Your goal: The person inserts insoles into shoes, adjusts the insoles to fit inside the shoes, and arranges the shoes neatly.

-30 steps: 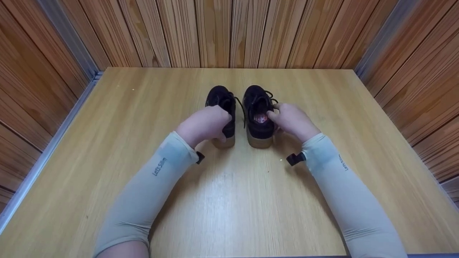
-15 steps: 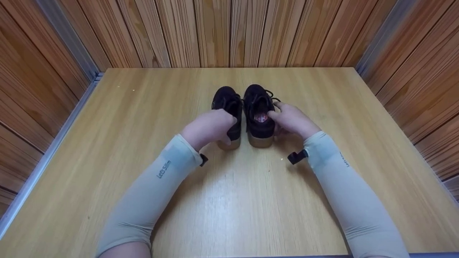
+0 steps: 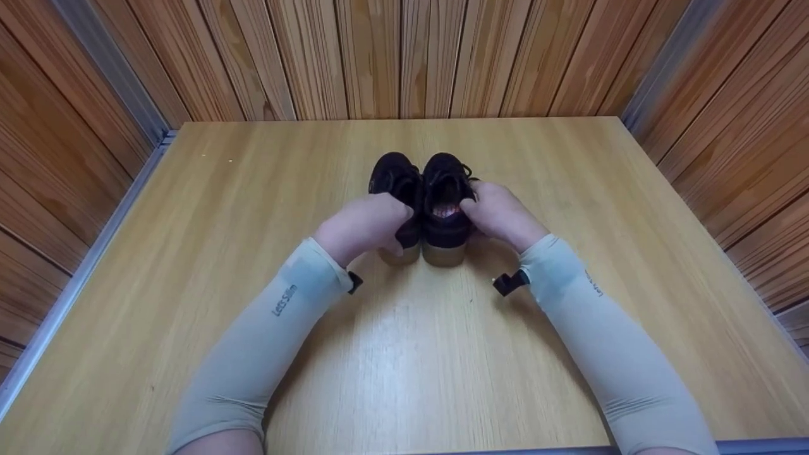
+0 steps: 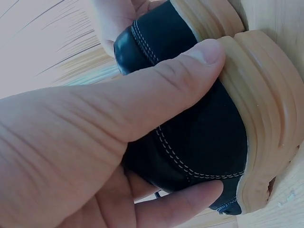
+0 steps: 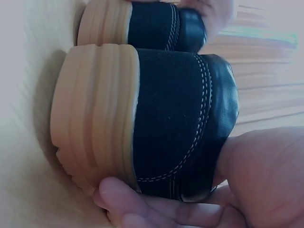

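Two black lace-up shoes with tan soles stand side by side on the table, toes facing away, sides meeting or nearly so. My left hand (image 3: pixel 366 222) grips the left shoe (image 3: pixel 393 172) by its heel; in the left wrist view the thumb lies across the back of the black heel (image 4: pixel 204 128) and a finger reaches along the outer side. The right shoe (image 3: pixel 444 232) is held by my right hand (image 3: pixel 502 215), thumb at its opening and fingers along the outer side, low by the tan sole (image 5: pixel 97 109). A patterned insole shows inside it.
The wooden table (image 3: pixel 404 366) reaches back to a plank wall (image 3: pixel 373 60). Plank side walls with metal posts flank it left and right. Dark wrist-camera mounts (image 3: pixel 509 283) stick out below both sleeve cuffs.
The gap between the shoes has closed. First the left shoe slid right in my left hand, then the right shoe slid left in my right hand. Both grips stay on.
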Demonstrator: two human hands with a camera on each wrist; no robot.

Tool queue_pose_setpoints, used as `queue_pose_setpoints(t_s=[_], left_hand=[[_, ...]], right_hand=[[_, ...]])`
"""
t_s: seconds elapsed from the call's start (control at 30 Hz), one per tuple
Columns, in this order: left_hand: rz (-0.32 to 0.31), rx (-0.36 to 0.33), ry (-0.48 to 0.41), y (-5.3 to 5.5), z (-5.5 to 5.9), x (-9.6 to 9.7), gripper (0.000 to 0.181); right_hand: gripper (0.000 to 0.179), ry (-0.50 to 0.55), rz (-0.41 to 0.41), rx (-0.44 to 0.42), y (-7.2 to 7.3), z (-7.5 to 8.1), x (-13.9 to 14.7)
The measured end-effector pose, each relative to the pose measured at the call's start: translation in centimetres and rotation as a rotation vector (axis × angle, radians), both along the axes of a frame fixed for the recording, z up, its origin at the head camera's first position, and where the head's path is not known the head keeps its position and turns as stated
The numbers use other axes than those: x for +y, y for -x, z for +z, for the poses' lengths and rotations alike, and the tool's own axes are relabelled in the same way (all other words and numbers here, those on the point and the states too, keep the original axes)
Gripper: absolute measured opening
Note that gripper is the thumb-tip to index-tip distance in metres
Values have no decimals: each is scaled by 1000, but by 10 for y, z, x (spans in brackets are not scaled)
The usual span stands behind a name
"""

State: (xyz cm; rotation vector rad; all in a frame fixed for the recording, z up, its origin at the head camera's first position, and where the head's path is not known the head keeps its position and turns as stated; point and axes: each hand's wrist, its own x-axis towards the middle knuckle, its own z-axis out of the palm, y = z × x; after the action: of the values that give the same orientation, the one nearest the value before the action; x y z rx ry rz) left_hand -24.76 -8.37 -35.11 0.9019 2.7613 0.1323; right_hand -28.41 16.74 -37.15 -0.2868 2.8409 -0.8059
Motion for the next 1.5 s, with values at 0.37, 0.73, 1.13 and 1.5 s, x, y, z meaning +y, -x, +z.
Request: queue_pose_setpoints(t_s=[0.37, 0.73, 1.13, 1.5], left_hand=[[-7, -13, 1, 2, 0, -2, 32], [153, 195, -286, 14, 7, -16, 54], [462, -218, -531, 46, -17, -42, 77], [446, -333, -556, 46, -20, -47, 64]], right_hand=[[41, -64, 79, 54, -2, -4, -3], [72, 48, 62, -57, 8, -1, 12], [79, 484, 52, -320, 14, -5, 26], [69, 542, 38, -300, 12, -12, 24]])
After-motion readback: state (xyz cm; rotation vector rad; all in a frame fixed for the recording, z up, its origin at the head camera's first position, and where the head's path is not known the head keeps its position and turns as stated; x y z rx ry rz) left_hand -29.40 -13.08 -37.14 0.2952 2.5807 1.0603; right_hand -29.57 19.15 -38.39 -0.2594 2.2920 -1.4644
